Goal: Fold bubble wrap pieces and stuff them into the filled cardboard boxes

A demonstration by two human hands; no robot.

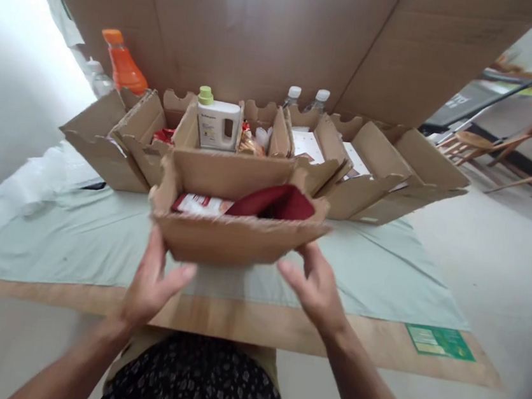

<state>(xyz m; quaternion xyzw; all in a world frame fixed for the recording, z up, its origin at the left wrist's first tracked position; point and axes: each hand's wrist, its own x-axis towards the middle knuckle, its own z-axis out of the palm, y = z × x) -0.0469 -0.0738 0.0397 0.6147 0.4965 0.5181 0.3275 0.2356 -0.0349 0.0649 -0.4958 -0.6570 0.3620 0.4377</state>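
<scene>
A cardboard box [235, 242] with an open top is between my two hands, in front of a row of similar boxes. My left hand [154, 283] grips its left end, thumb out in front and the other fingers partly hidden behind the cardboard. At the opposite end my right hand [316, 285] holds the lower right corner in the same way. Inside the box lie a red and white packet [202, 204] and a dark red cloth-like item [275, 202]. Whether the box's base touches the cloth is hard to tell.
Behind stand several cardboard bins [377, 154]. One holds a white bottle with a green cap [217, 123]. An orange bottle [125, 65] and clear bottles [321, 100] rise behind them. Pale green cloth [383, 264] covers the wooden table [252, 323]; a green card [440, 342] lies at its front right.
</scene>
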